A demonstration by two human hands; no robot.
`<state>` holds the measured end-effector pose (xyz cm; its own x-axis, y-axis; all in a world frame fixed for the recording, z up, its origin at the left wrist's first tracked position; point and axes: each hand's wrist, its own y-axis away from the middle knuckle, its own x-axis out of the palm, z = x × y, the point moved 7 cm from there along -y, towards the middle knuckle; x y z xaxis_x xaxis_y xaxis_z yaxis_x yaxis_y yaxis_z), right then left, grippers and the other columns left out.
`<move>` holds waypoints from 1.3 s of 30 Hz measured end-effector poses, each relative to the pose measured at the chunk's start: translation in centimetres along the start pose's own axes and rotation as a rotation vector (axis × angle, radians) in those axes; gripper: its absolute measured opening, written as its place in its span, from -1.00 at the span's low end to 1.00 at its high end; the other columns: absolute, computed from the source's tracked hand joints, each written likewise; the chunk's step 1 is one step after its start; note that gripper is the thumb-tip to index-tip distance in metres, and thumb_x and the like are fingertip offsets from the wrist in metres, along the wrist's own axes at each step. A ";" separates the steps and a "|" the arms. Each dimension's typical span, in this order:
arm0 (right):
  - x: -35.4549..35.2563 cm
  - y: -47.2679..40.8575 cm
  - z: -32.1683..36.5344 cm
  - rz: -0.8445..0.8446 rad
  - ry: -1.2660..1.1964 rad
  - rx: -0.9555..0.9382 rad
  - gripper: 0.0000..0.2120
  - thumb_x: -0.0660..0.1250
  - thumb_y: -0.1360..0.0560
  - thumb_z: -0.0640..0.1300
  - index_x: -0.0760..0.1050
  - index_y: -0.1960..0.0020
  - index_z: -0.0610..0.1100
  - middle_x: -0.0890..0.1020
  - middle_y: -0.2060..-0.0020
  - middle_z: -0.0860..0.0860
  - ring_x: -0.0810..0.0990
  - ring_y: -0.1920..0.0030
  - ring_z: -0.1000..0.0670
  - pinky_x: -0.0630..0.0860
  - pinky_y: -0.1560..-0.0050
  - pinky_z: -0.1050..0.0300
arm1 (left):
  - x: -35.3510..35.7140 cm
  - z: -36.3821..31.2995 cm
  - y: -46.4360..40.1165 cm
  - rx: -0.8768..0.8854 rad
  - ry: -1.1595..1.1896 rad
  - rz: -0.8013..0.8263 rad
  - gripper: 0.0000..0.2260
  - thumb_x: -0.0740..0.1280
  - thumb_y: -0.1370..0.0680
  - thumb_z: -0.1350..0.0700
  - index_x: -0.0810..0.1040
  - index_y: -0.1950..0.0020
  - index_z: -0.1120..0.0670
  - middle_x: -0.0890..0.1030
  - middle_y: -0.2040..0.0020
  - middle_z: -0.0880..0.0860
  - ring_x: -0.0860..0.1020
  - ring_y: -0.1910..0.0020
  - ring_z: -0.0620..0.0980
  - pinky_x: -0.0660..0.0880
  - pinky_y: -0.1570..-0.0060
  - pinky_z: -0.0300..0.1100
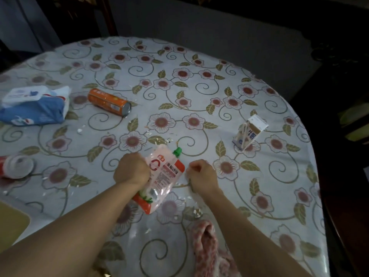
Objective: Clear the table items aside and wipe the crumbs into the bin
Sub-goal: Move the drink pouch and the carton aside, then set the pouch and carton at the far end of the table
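Note:
My left hand [130, 169] is shut on a pink and orange spouted pouch [163, 176] with a green cap, lying at the middle of the flowered table [199, 96]. My right hand [201, 174] rests just right of the pouch with its fingers curled closed and nothing visible in them. Pale crumbs [159, 138] are scattered beyond the pouch and around my arms. A pink and white cloth [207, 246] lies crumpled near the front edge, under my right forearm.
An orange can [108, 101] lies on its side at the back left, beside a blue wipes pack [34, 105]. A red and white container [16, 166] lies at the left edge. A small milk carton [249, 131] stands at the right. Dark furniture surrounds the table.

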<state>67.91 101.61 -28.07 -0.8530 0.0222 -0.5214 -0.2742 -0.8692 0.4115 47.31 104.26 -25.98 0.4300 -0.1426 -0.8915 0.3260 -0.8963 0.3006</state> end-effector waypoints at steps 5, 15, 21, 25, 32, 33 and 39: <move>2.5 2.0 2.7 0.143 -0.010 -0.064 -0.69 0.23 -0.53 -0.22 0.44 -0.27 -0.14 0.60 -0.11 -0.06 0.59 -0.05 -0.03 0.52 0.02 0.18 | -1.8 0.6 1.5 0.044 0.191 -0.013 -0.80 0.12 -0.58 0.24 0.48 0.16 0.09 0.61 0.04 0.11 0.49 0.14 0.08 0.39 0.18 -0.13; 1.2 6.9 11.9 0.015 0.138 -0.461 -0.68 0.26 -0.52 -0.26 0.31 0.34 0.00 0.39 0.45 0.11 0.33 0.43 0.14 0.28 0.47 0.36 | -9.3 1.5 1.9 0.158 0.382 -0.081 -0.75 0.14 -0.58 0.26 0.53 -0.19 0.14 0.61 -0.13 0.12 0.54 -0.13 0.15 0.43 -0.02 -0.12; -4.8 6.1 11.4 -0.237 0.096 -0.334 -0.87 0.21 -0.56 -0.23 0.40 0.16 -0.13 0.44 0.36 0.06 0.42 0.35 0.08 0.34 0.39 0.29 | -9.2 -0.8 2.4 0.211 0.334 0.013 -0.72 0.21 -0.60 0.09 0.46 -0.31 0.04 0.55 -0.27 0.02 0.51 -0.24 0.07 0.38 -0.11 -0.17; -9.2 3.5 10.3 -0.369 0.100 -0.253 -0.87 0.19 -0.56 -0.26 0.39 0.16 -0.16 0.41 0.39 0.06 0.42 0.32 0.01 0.28 0.41 0.22 | -7.0 -3.5 2.8 0.264 0.295 0.095 -0.81 0.22 -0.58 0.12 0.54 -0.16 0.05 0.58 -0.19 0.08 0.52 -0.17 0.10 0.46 -0.11 -0.11; -15.0 -2.7 10.7 -0.560 0.044 -0.194 -0.86 0.13 -0.56 -0.31 0.46 0.05 -0.19 0.40 0.40 0.05 0.39 0.40 0.06 0.23 0.55 0.32 | -4.8 -6.8 1.1 0.283 0.213 0.101 -0.84 0.19 -0.56 0.19 0.55 -0.04 0.07 0.60 -0.11 0.09 0.55 -0.08 0.10 0.44 0.01 -0.12; -15.3 -3.2 10.7 -0.574 0.048 -0.183 -0.86 0.13 -0.56 -0.31 0.45 0.04 -0.21 0.43 0.36 0.02 0.41 0.36 0.02 0.25 0.52 0.29 | -4.7 -6.7 0.9 0.282 0.197 0.093 -0.83 0.18 -0.56 0.19 0.55 -0.04 0.06 0.61 -0.11 0.09 0.56 -0.08 0.10 0.42 0.02 -0.15; -14.3 -6.6 9.6 -0.556 0.161 -0.096 -0.80 0.12 -0.58 -0.31 0.39 -0.18 -0.26 0.55 0.06 -0.20 0.41 0.23 -0.02 0.27 0.44 0.22 | -3.5 -6.5 -1.6 0.255 0.150 0.093 -0.80 0.21 -0.57 0.16 0.53 -0.16 0.06 0.59 -0.18 0.07 0.53 -0.16 0.08 0.33 0.02 -0.21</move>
<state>77.67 111.76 -16.12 -0.5127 0.4189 -0.7495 -0.6130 -0.7897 -0.0220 50.78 108.92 -21.11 0.5738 -0.1820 -0.7985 0.0659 -0.9616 0.2666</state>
